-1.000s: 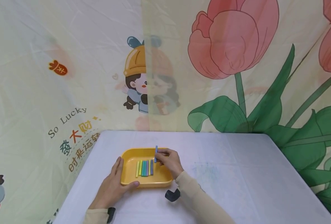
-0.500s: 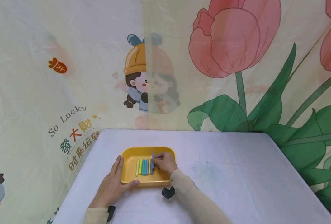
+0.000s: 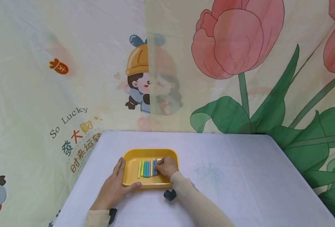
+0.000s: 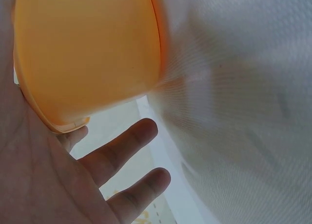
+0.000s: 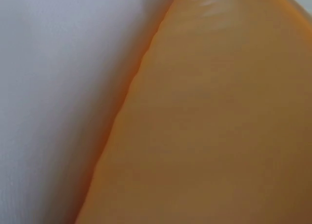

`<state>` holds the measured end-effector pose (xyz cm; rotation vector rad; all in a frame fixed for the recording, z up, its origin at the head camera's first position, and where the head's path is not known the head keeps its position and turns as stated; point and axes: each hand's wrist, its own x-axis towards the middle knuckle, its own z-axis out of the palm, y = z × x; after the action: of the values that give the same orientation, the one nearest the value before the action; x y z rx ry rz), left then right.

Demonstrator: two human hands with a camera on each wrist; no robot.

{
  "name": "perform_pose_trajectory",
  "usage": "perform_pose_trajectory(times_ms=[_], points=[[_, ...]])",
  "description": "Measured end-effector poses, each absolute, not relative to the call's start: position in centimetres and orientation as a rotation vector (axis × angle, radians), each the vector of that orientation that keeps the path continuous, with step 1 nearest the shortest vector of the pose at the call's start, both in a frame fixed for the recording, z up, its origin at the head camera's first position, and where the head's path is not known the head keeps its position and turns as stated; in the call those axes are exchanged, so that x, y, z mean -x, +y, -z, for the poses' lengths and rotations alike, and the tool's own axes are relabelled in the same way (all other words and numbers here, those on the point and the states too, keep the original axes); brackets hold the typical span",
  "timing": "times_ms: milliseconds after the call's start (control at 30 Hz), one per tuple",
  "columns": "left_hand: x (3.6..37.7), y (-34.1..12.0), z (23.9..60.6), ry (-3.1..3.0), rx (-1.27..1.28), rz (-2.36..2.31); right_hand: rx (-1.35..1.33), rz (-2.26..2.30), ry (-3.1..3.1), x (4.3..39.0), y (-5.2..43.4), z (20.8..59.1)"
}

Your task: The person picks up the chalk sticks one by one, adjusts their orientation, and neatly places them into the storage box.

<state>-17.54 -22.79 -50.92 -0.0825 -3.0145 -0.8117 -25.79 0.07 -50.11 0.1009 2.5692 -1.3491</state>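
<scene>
Inside a yellow tray (image 3: 129, 173), a row of chalk sticks (image 3: 146, 169) lies side by side in yellow, teal, purple and blue. My right hand (image 3: 167, 167) reaches over the tray and pinches a blue chalk stick (image 3: 156, 162) at the row's right end. Its lower part is hidden by the fingertips. My left hand (image 3: 113, 186) rests against the tray's left side, thumb on the front rim and fingers straight. In the left wrist view, two fingers (image 4: 122, 151) stretch out apart from the tray's wall. Only the tray's outside (image 5: 204, 112) and cloth show in the right wrist view.
A white cloth covers the table (image 3: 229, 189), with a blue-green smudge (image 3: 210, 171) right of the tray. Behind the table hangs a printed curtain (image 3: 167, 123) with tulips and cartoon figures. Dark straps sit at both wrists.
My right hand has come down and to the left with the blue chalk stick, from above the tray to the row's right end. My left hand stays at the tray.
</scene>
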Motion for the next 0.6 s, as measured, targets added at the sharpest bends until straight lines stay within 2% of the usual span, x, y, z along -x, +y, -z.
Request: perform_pose_trajectory(times_ms=[600], points=[[17.49,-22.92,51.08,-2.994,0.106,0.805,-0.055,1.304,2.604,25.35,-0.17,49.63]])
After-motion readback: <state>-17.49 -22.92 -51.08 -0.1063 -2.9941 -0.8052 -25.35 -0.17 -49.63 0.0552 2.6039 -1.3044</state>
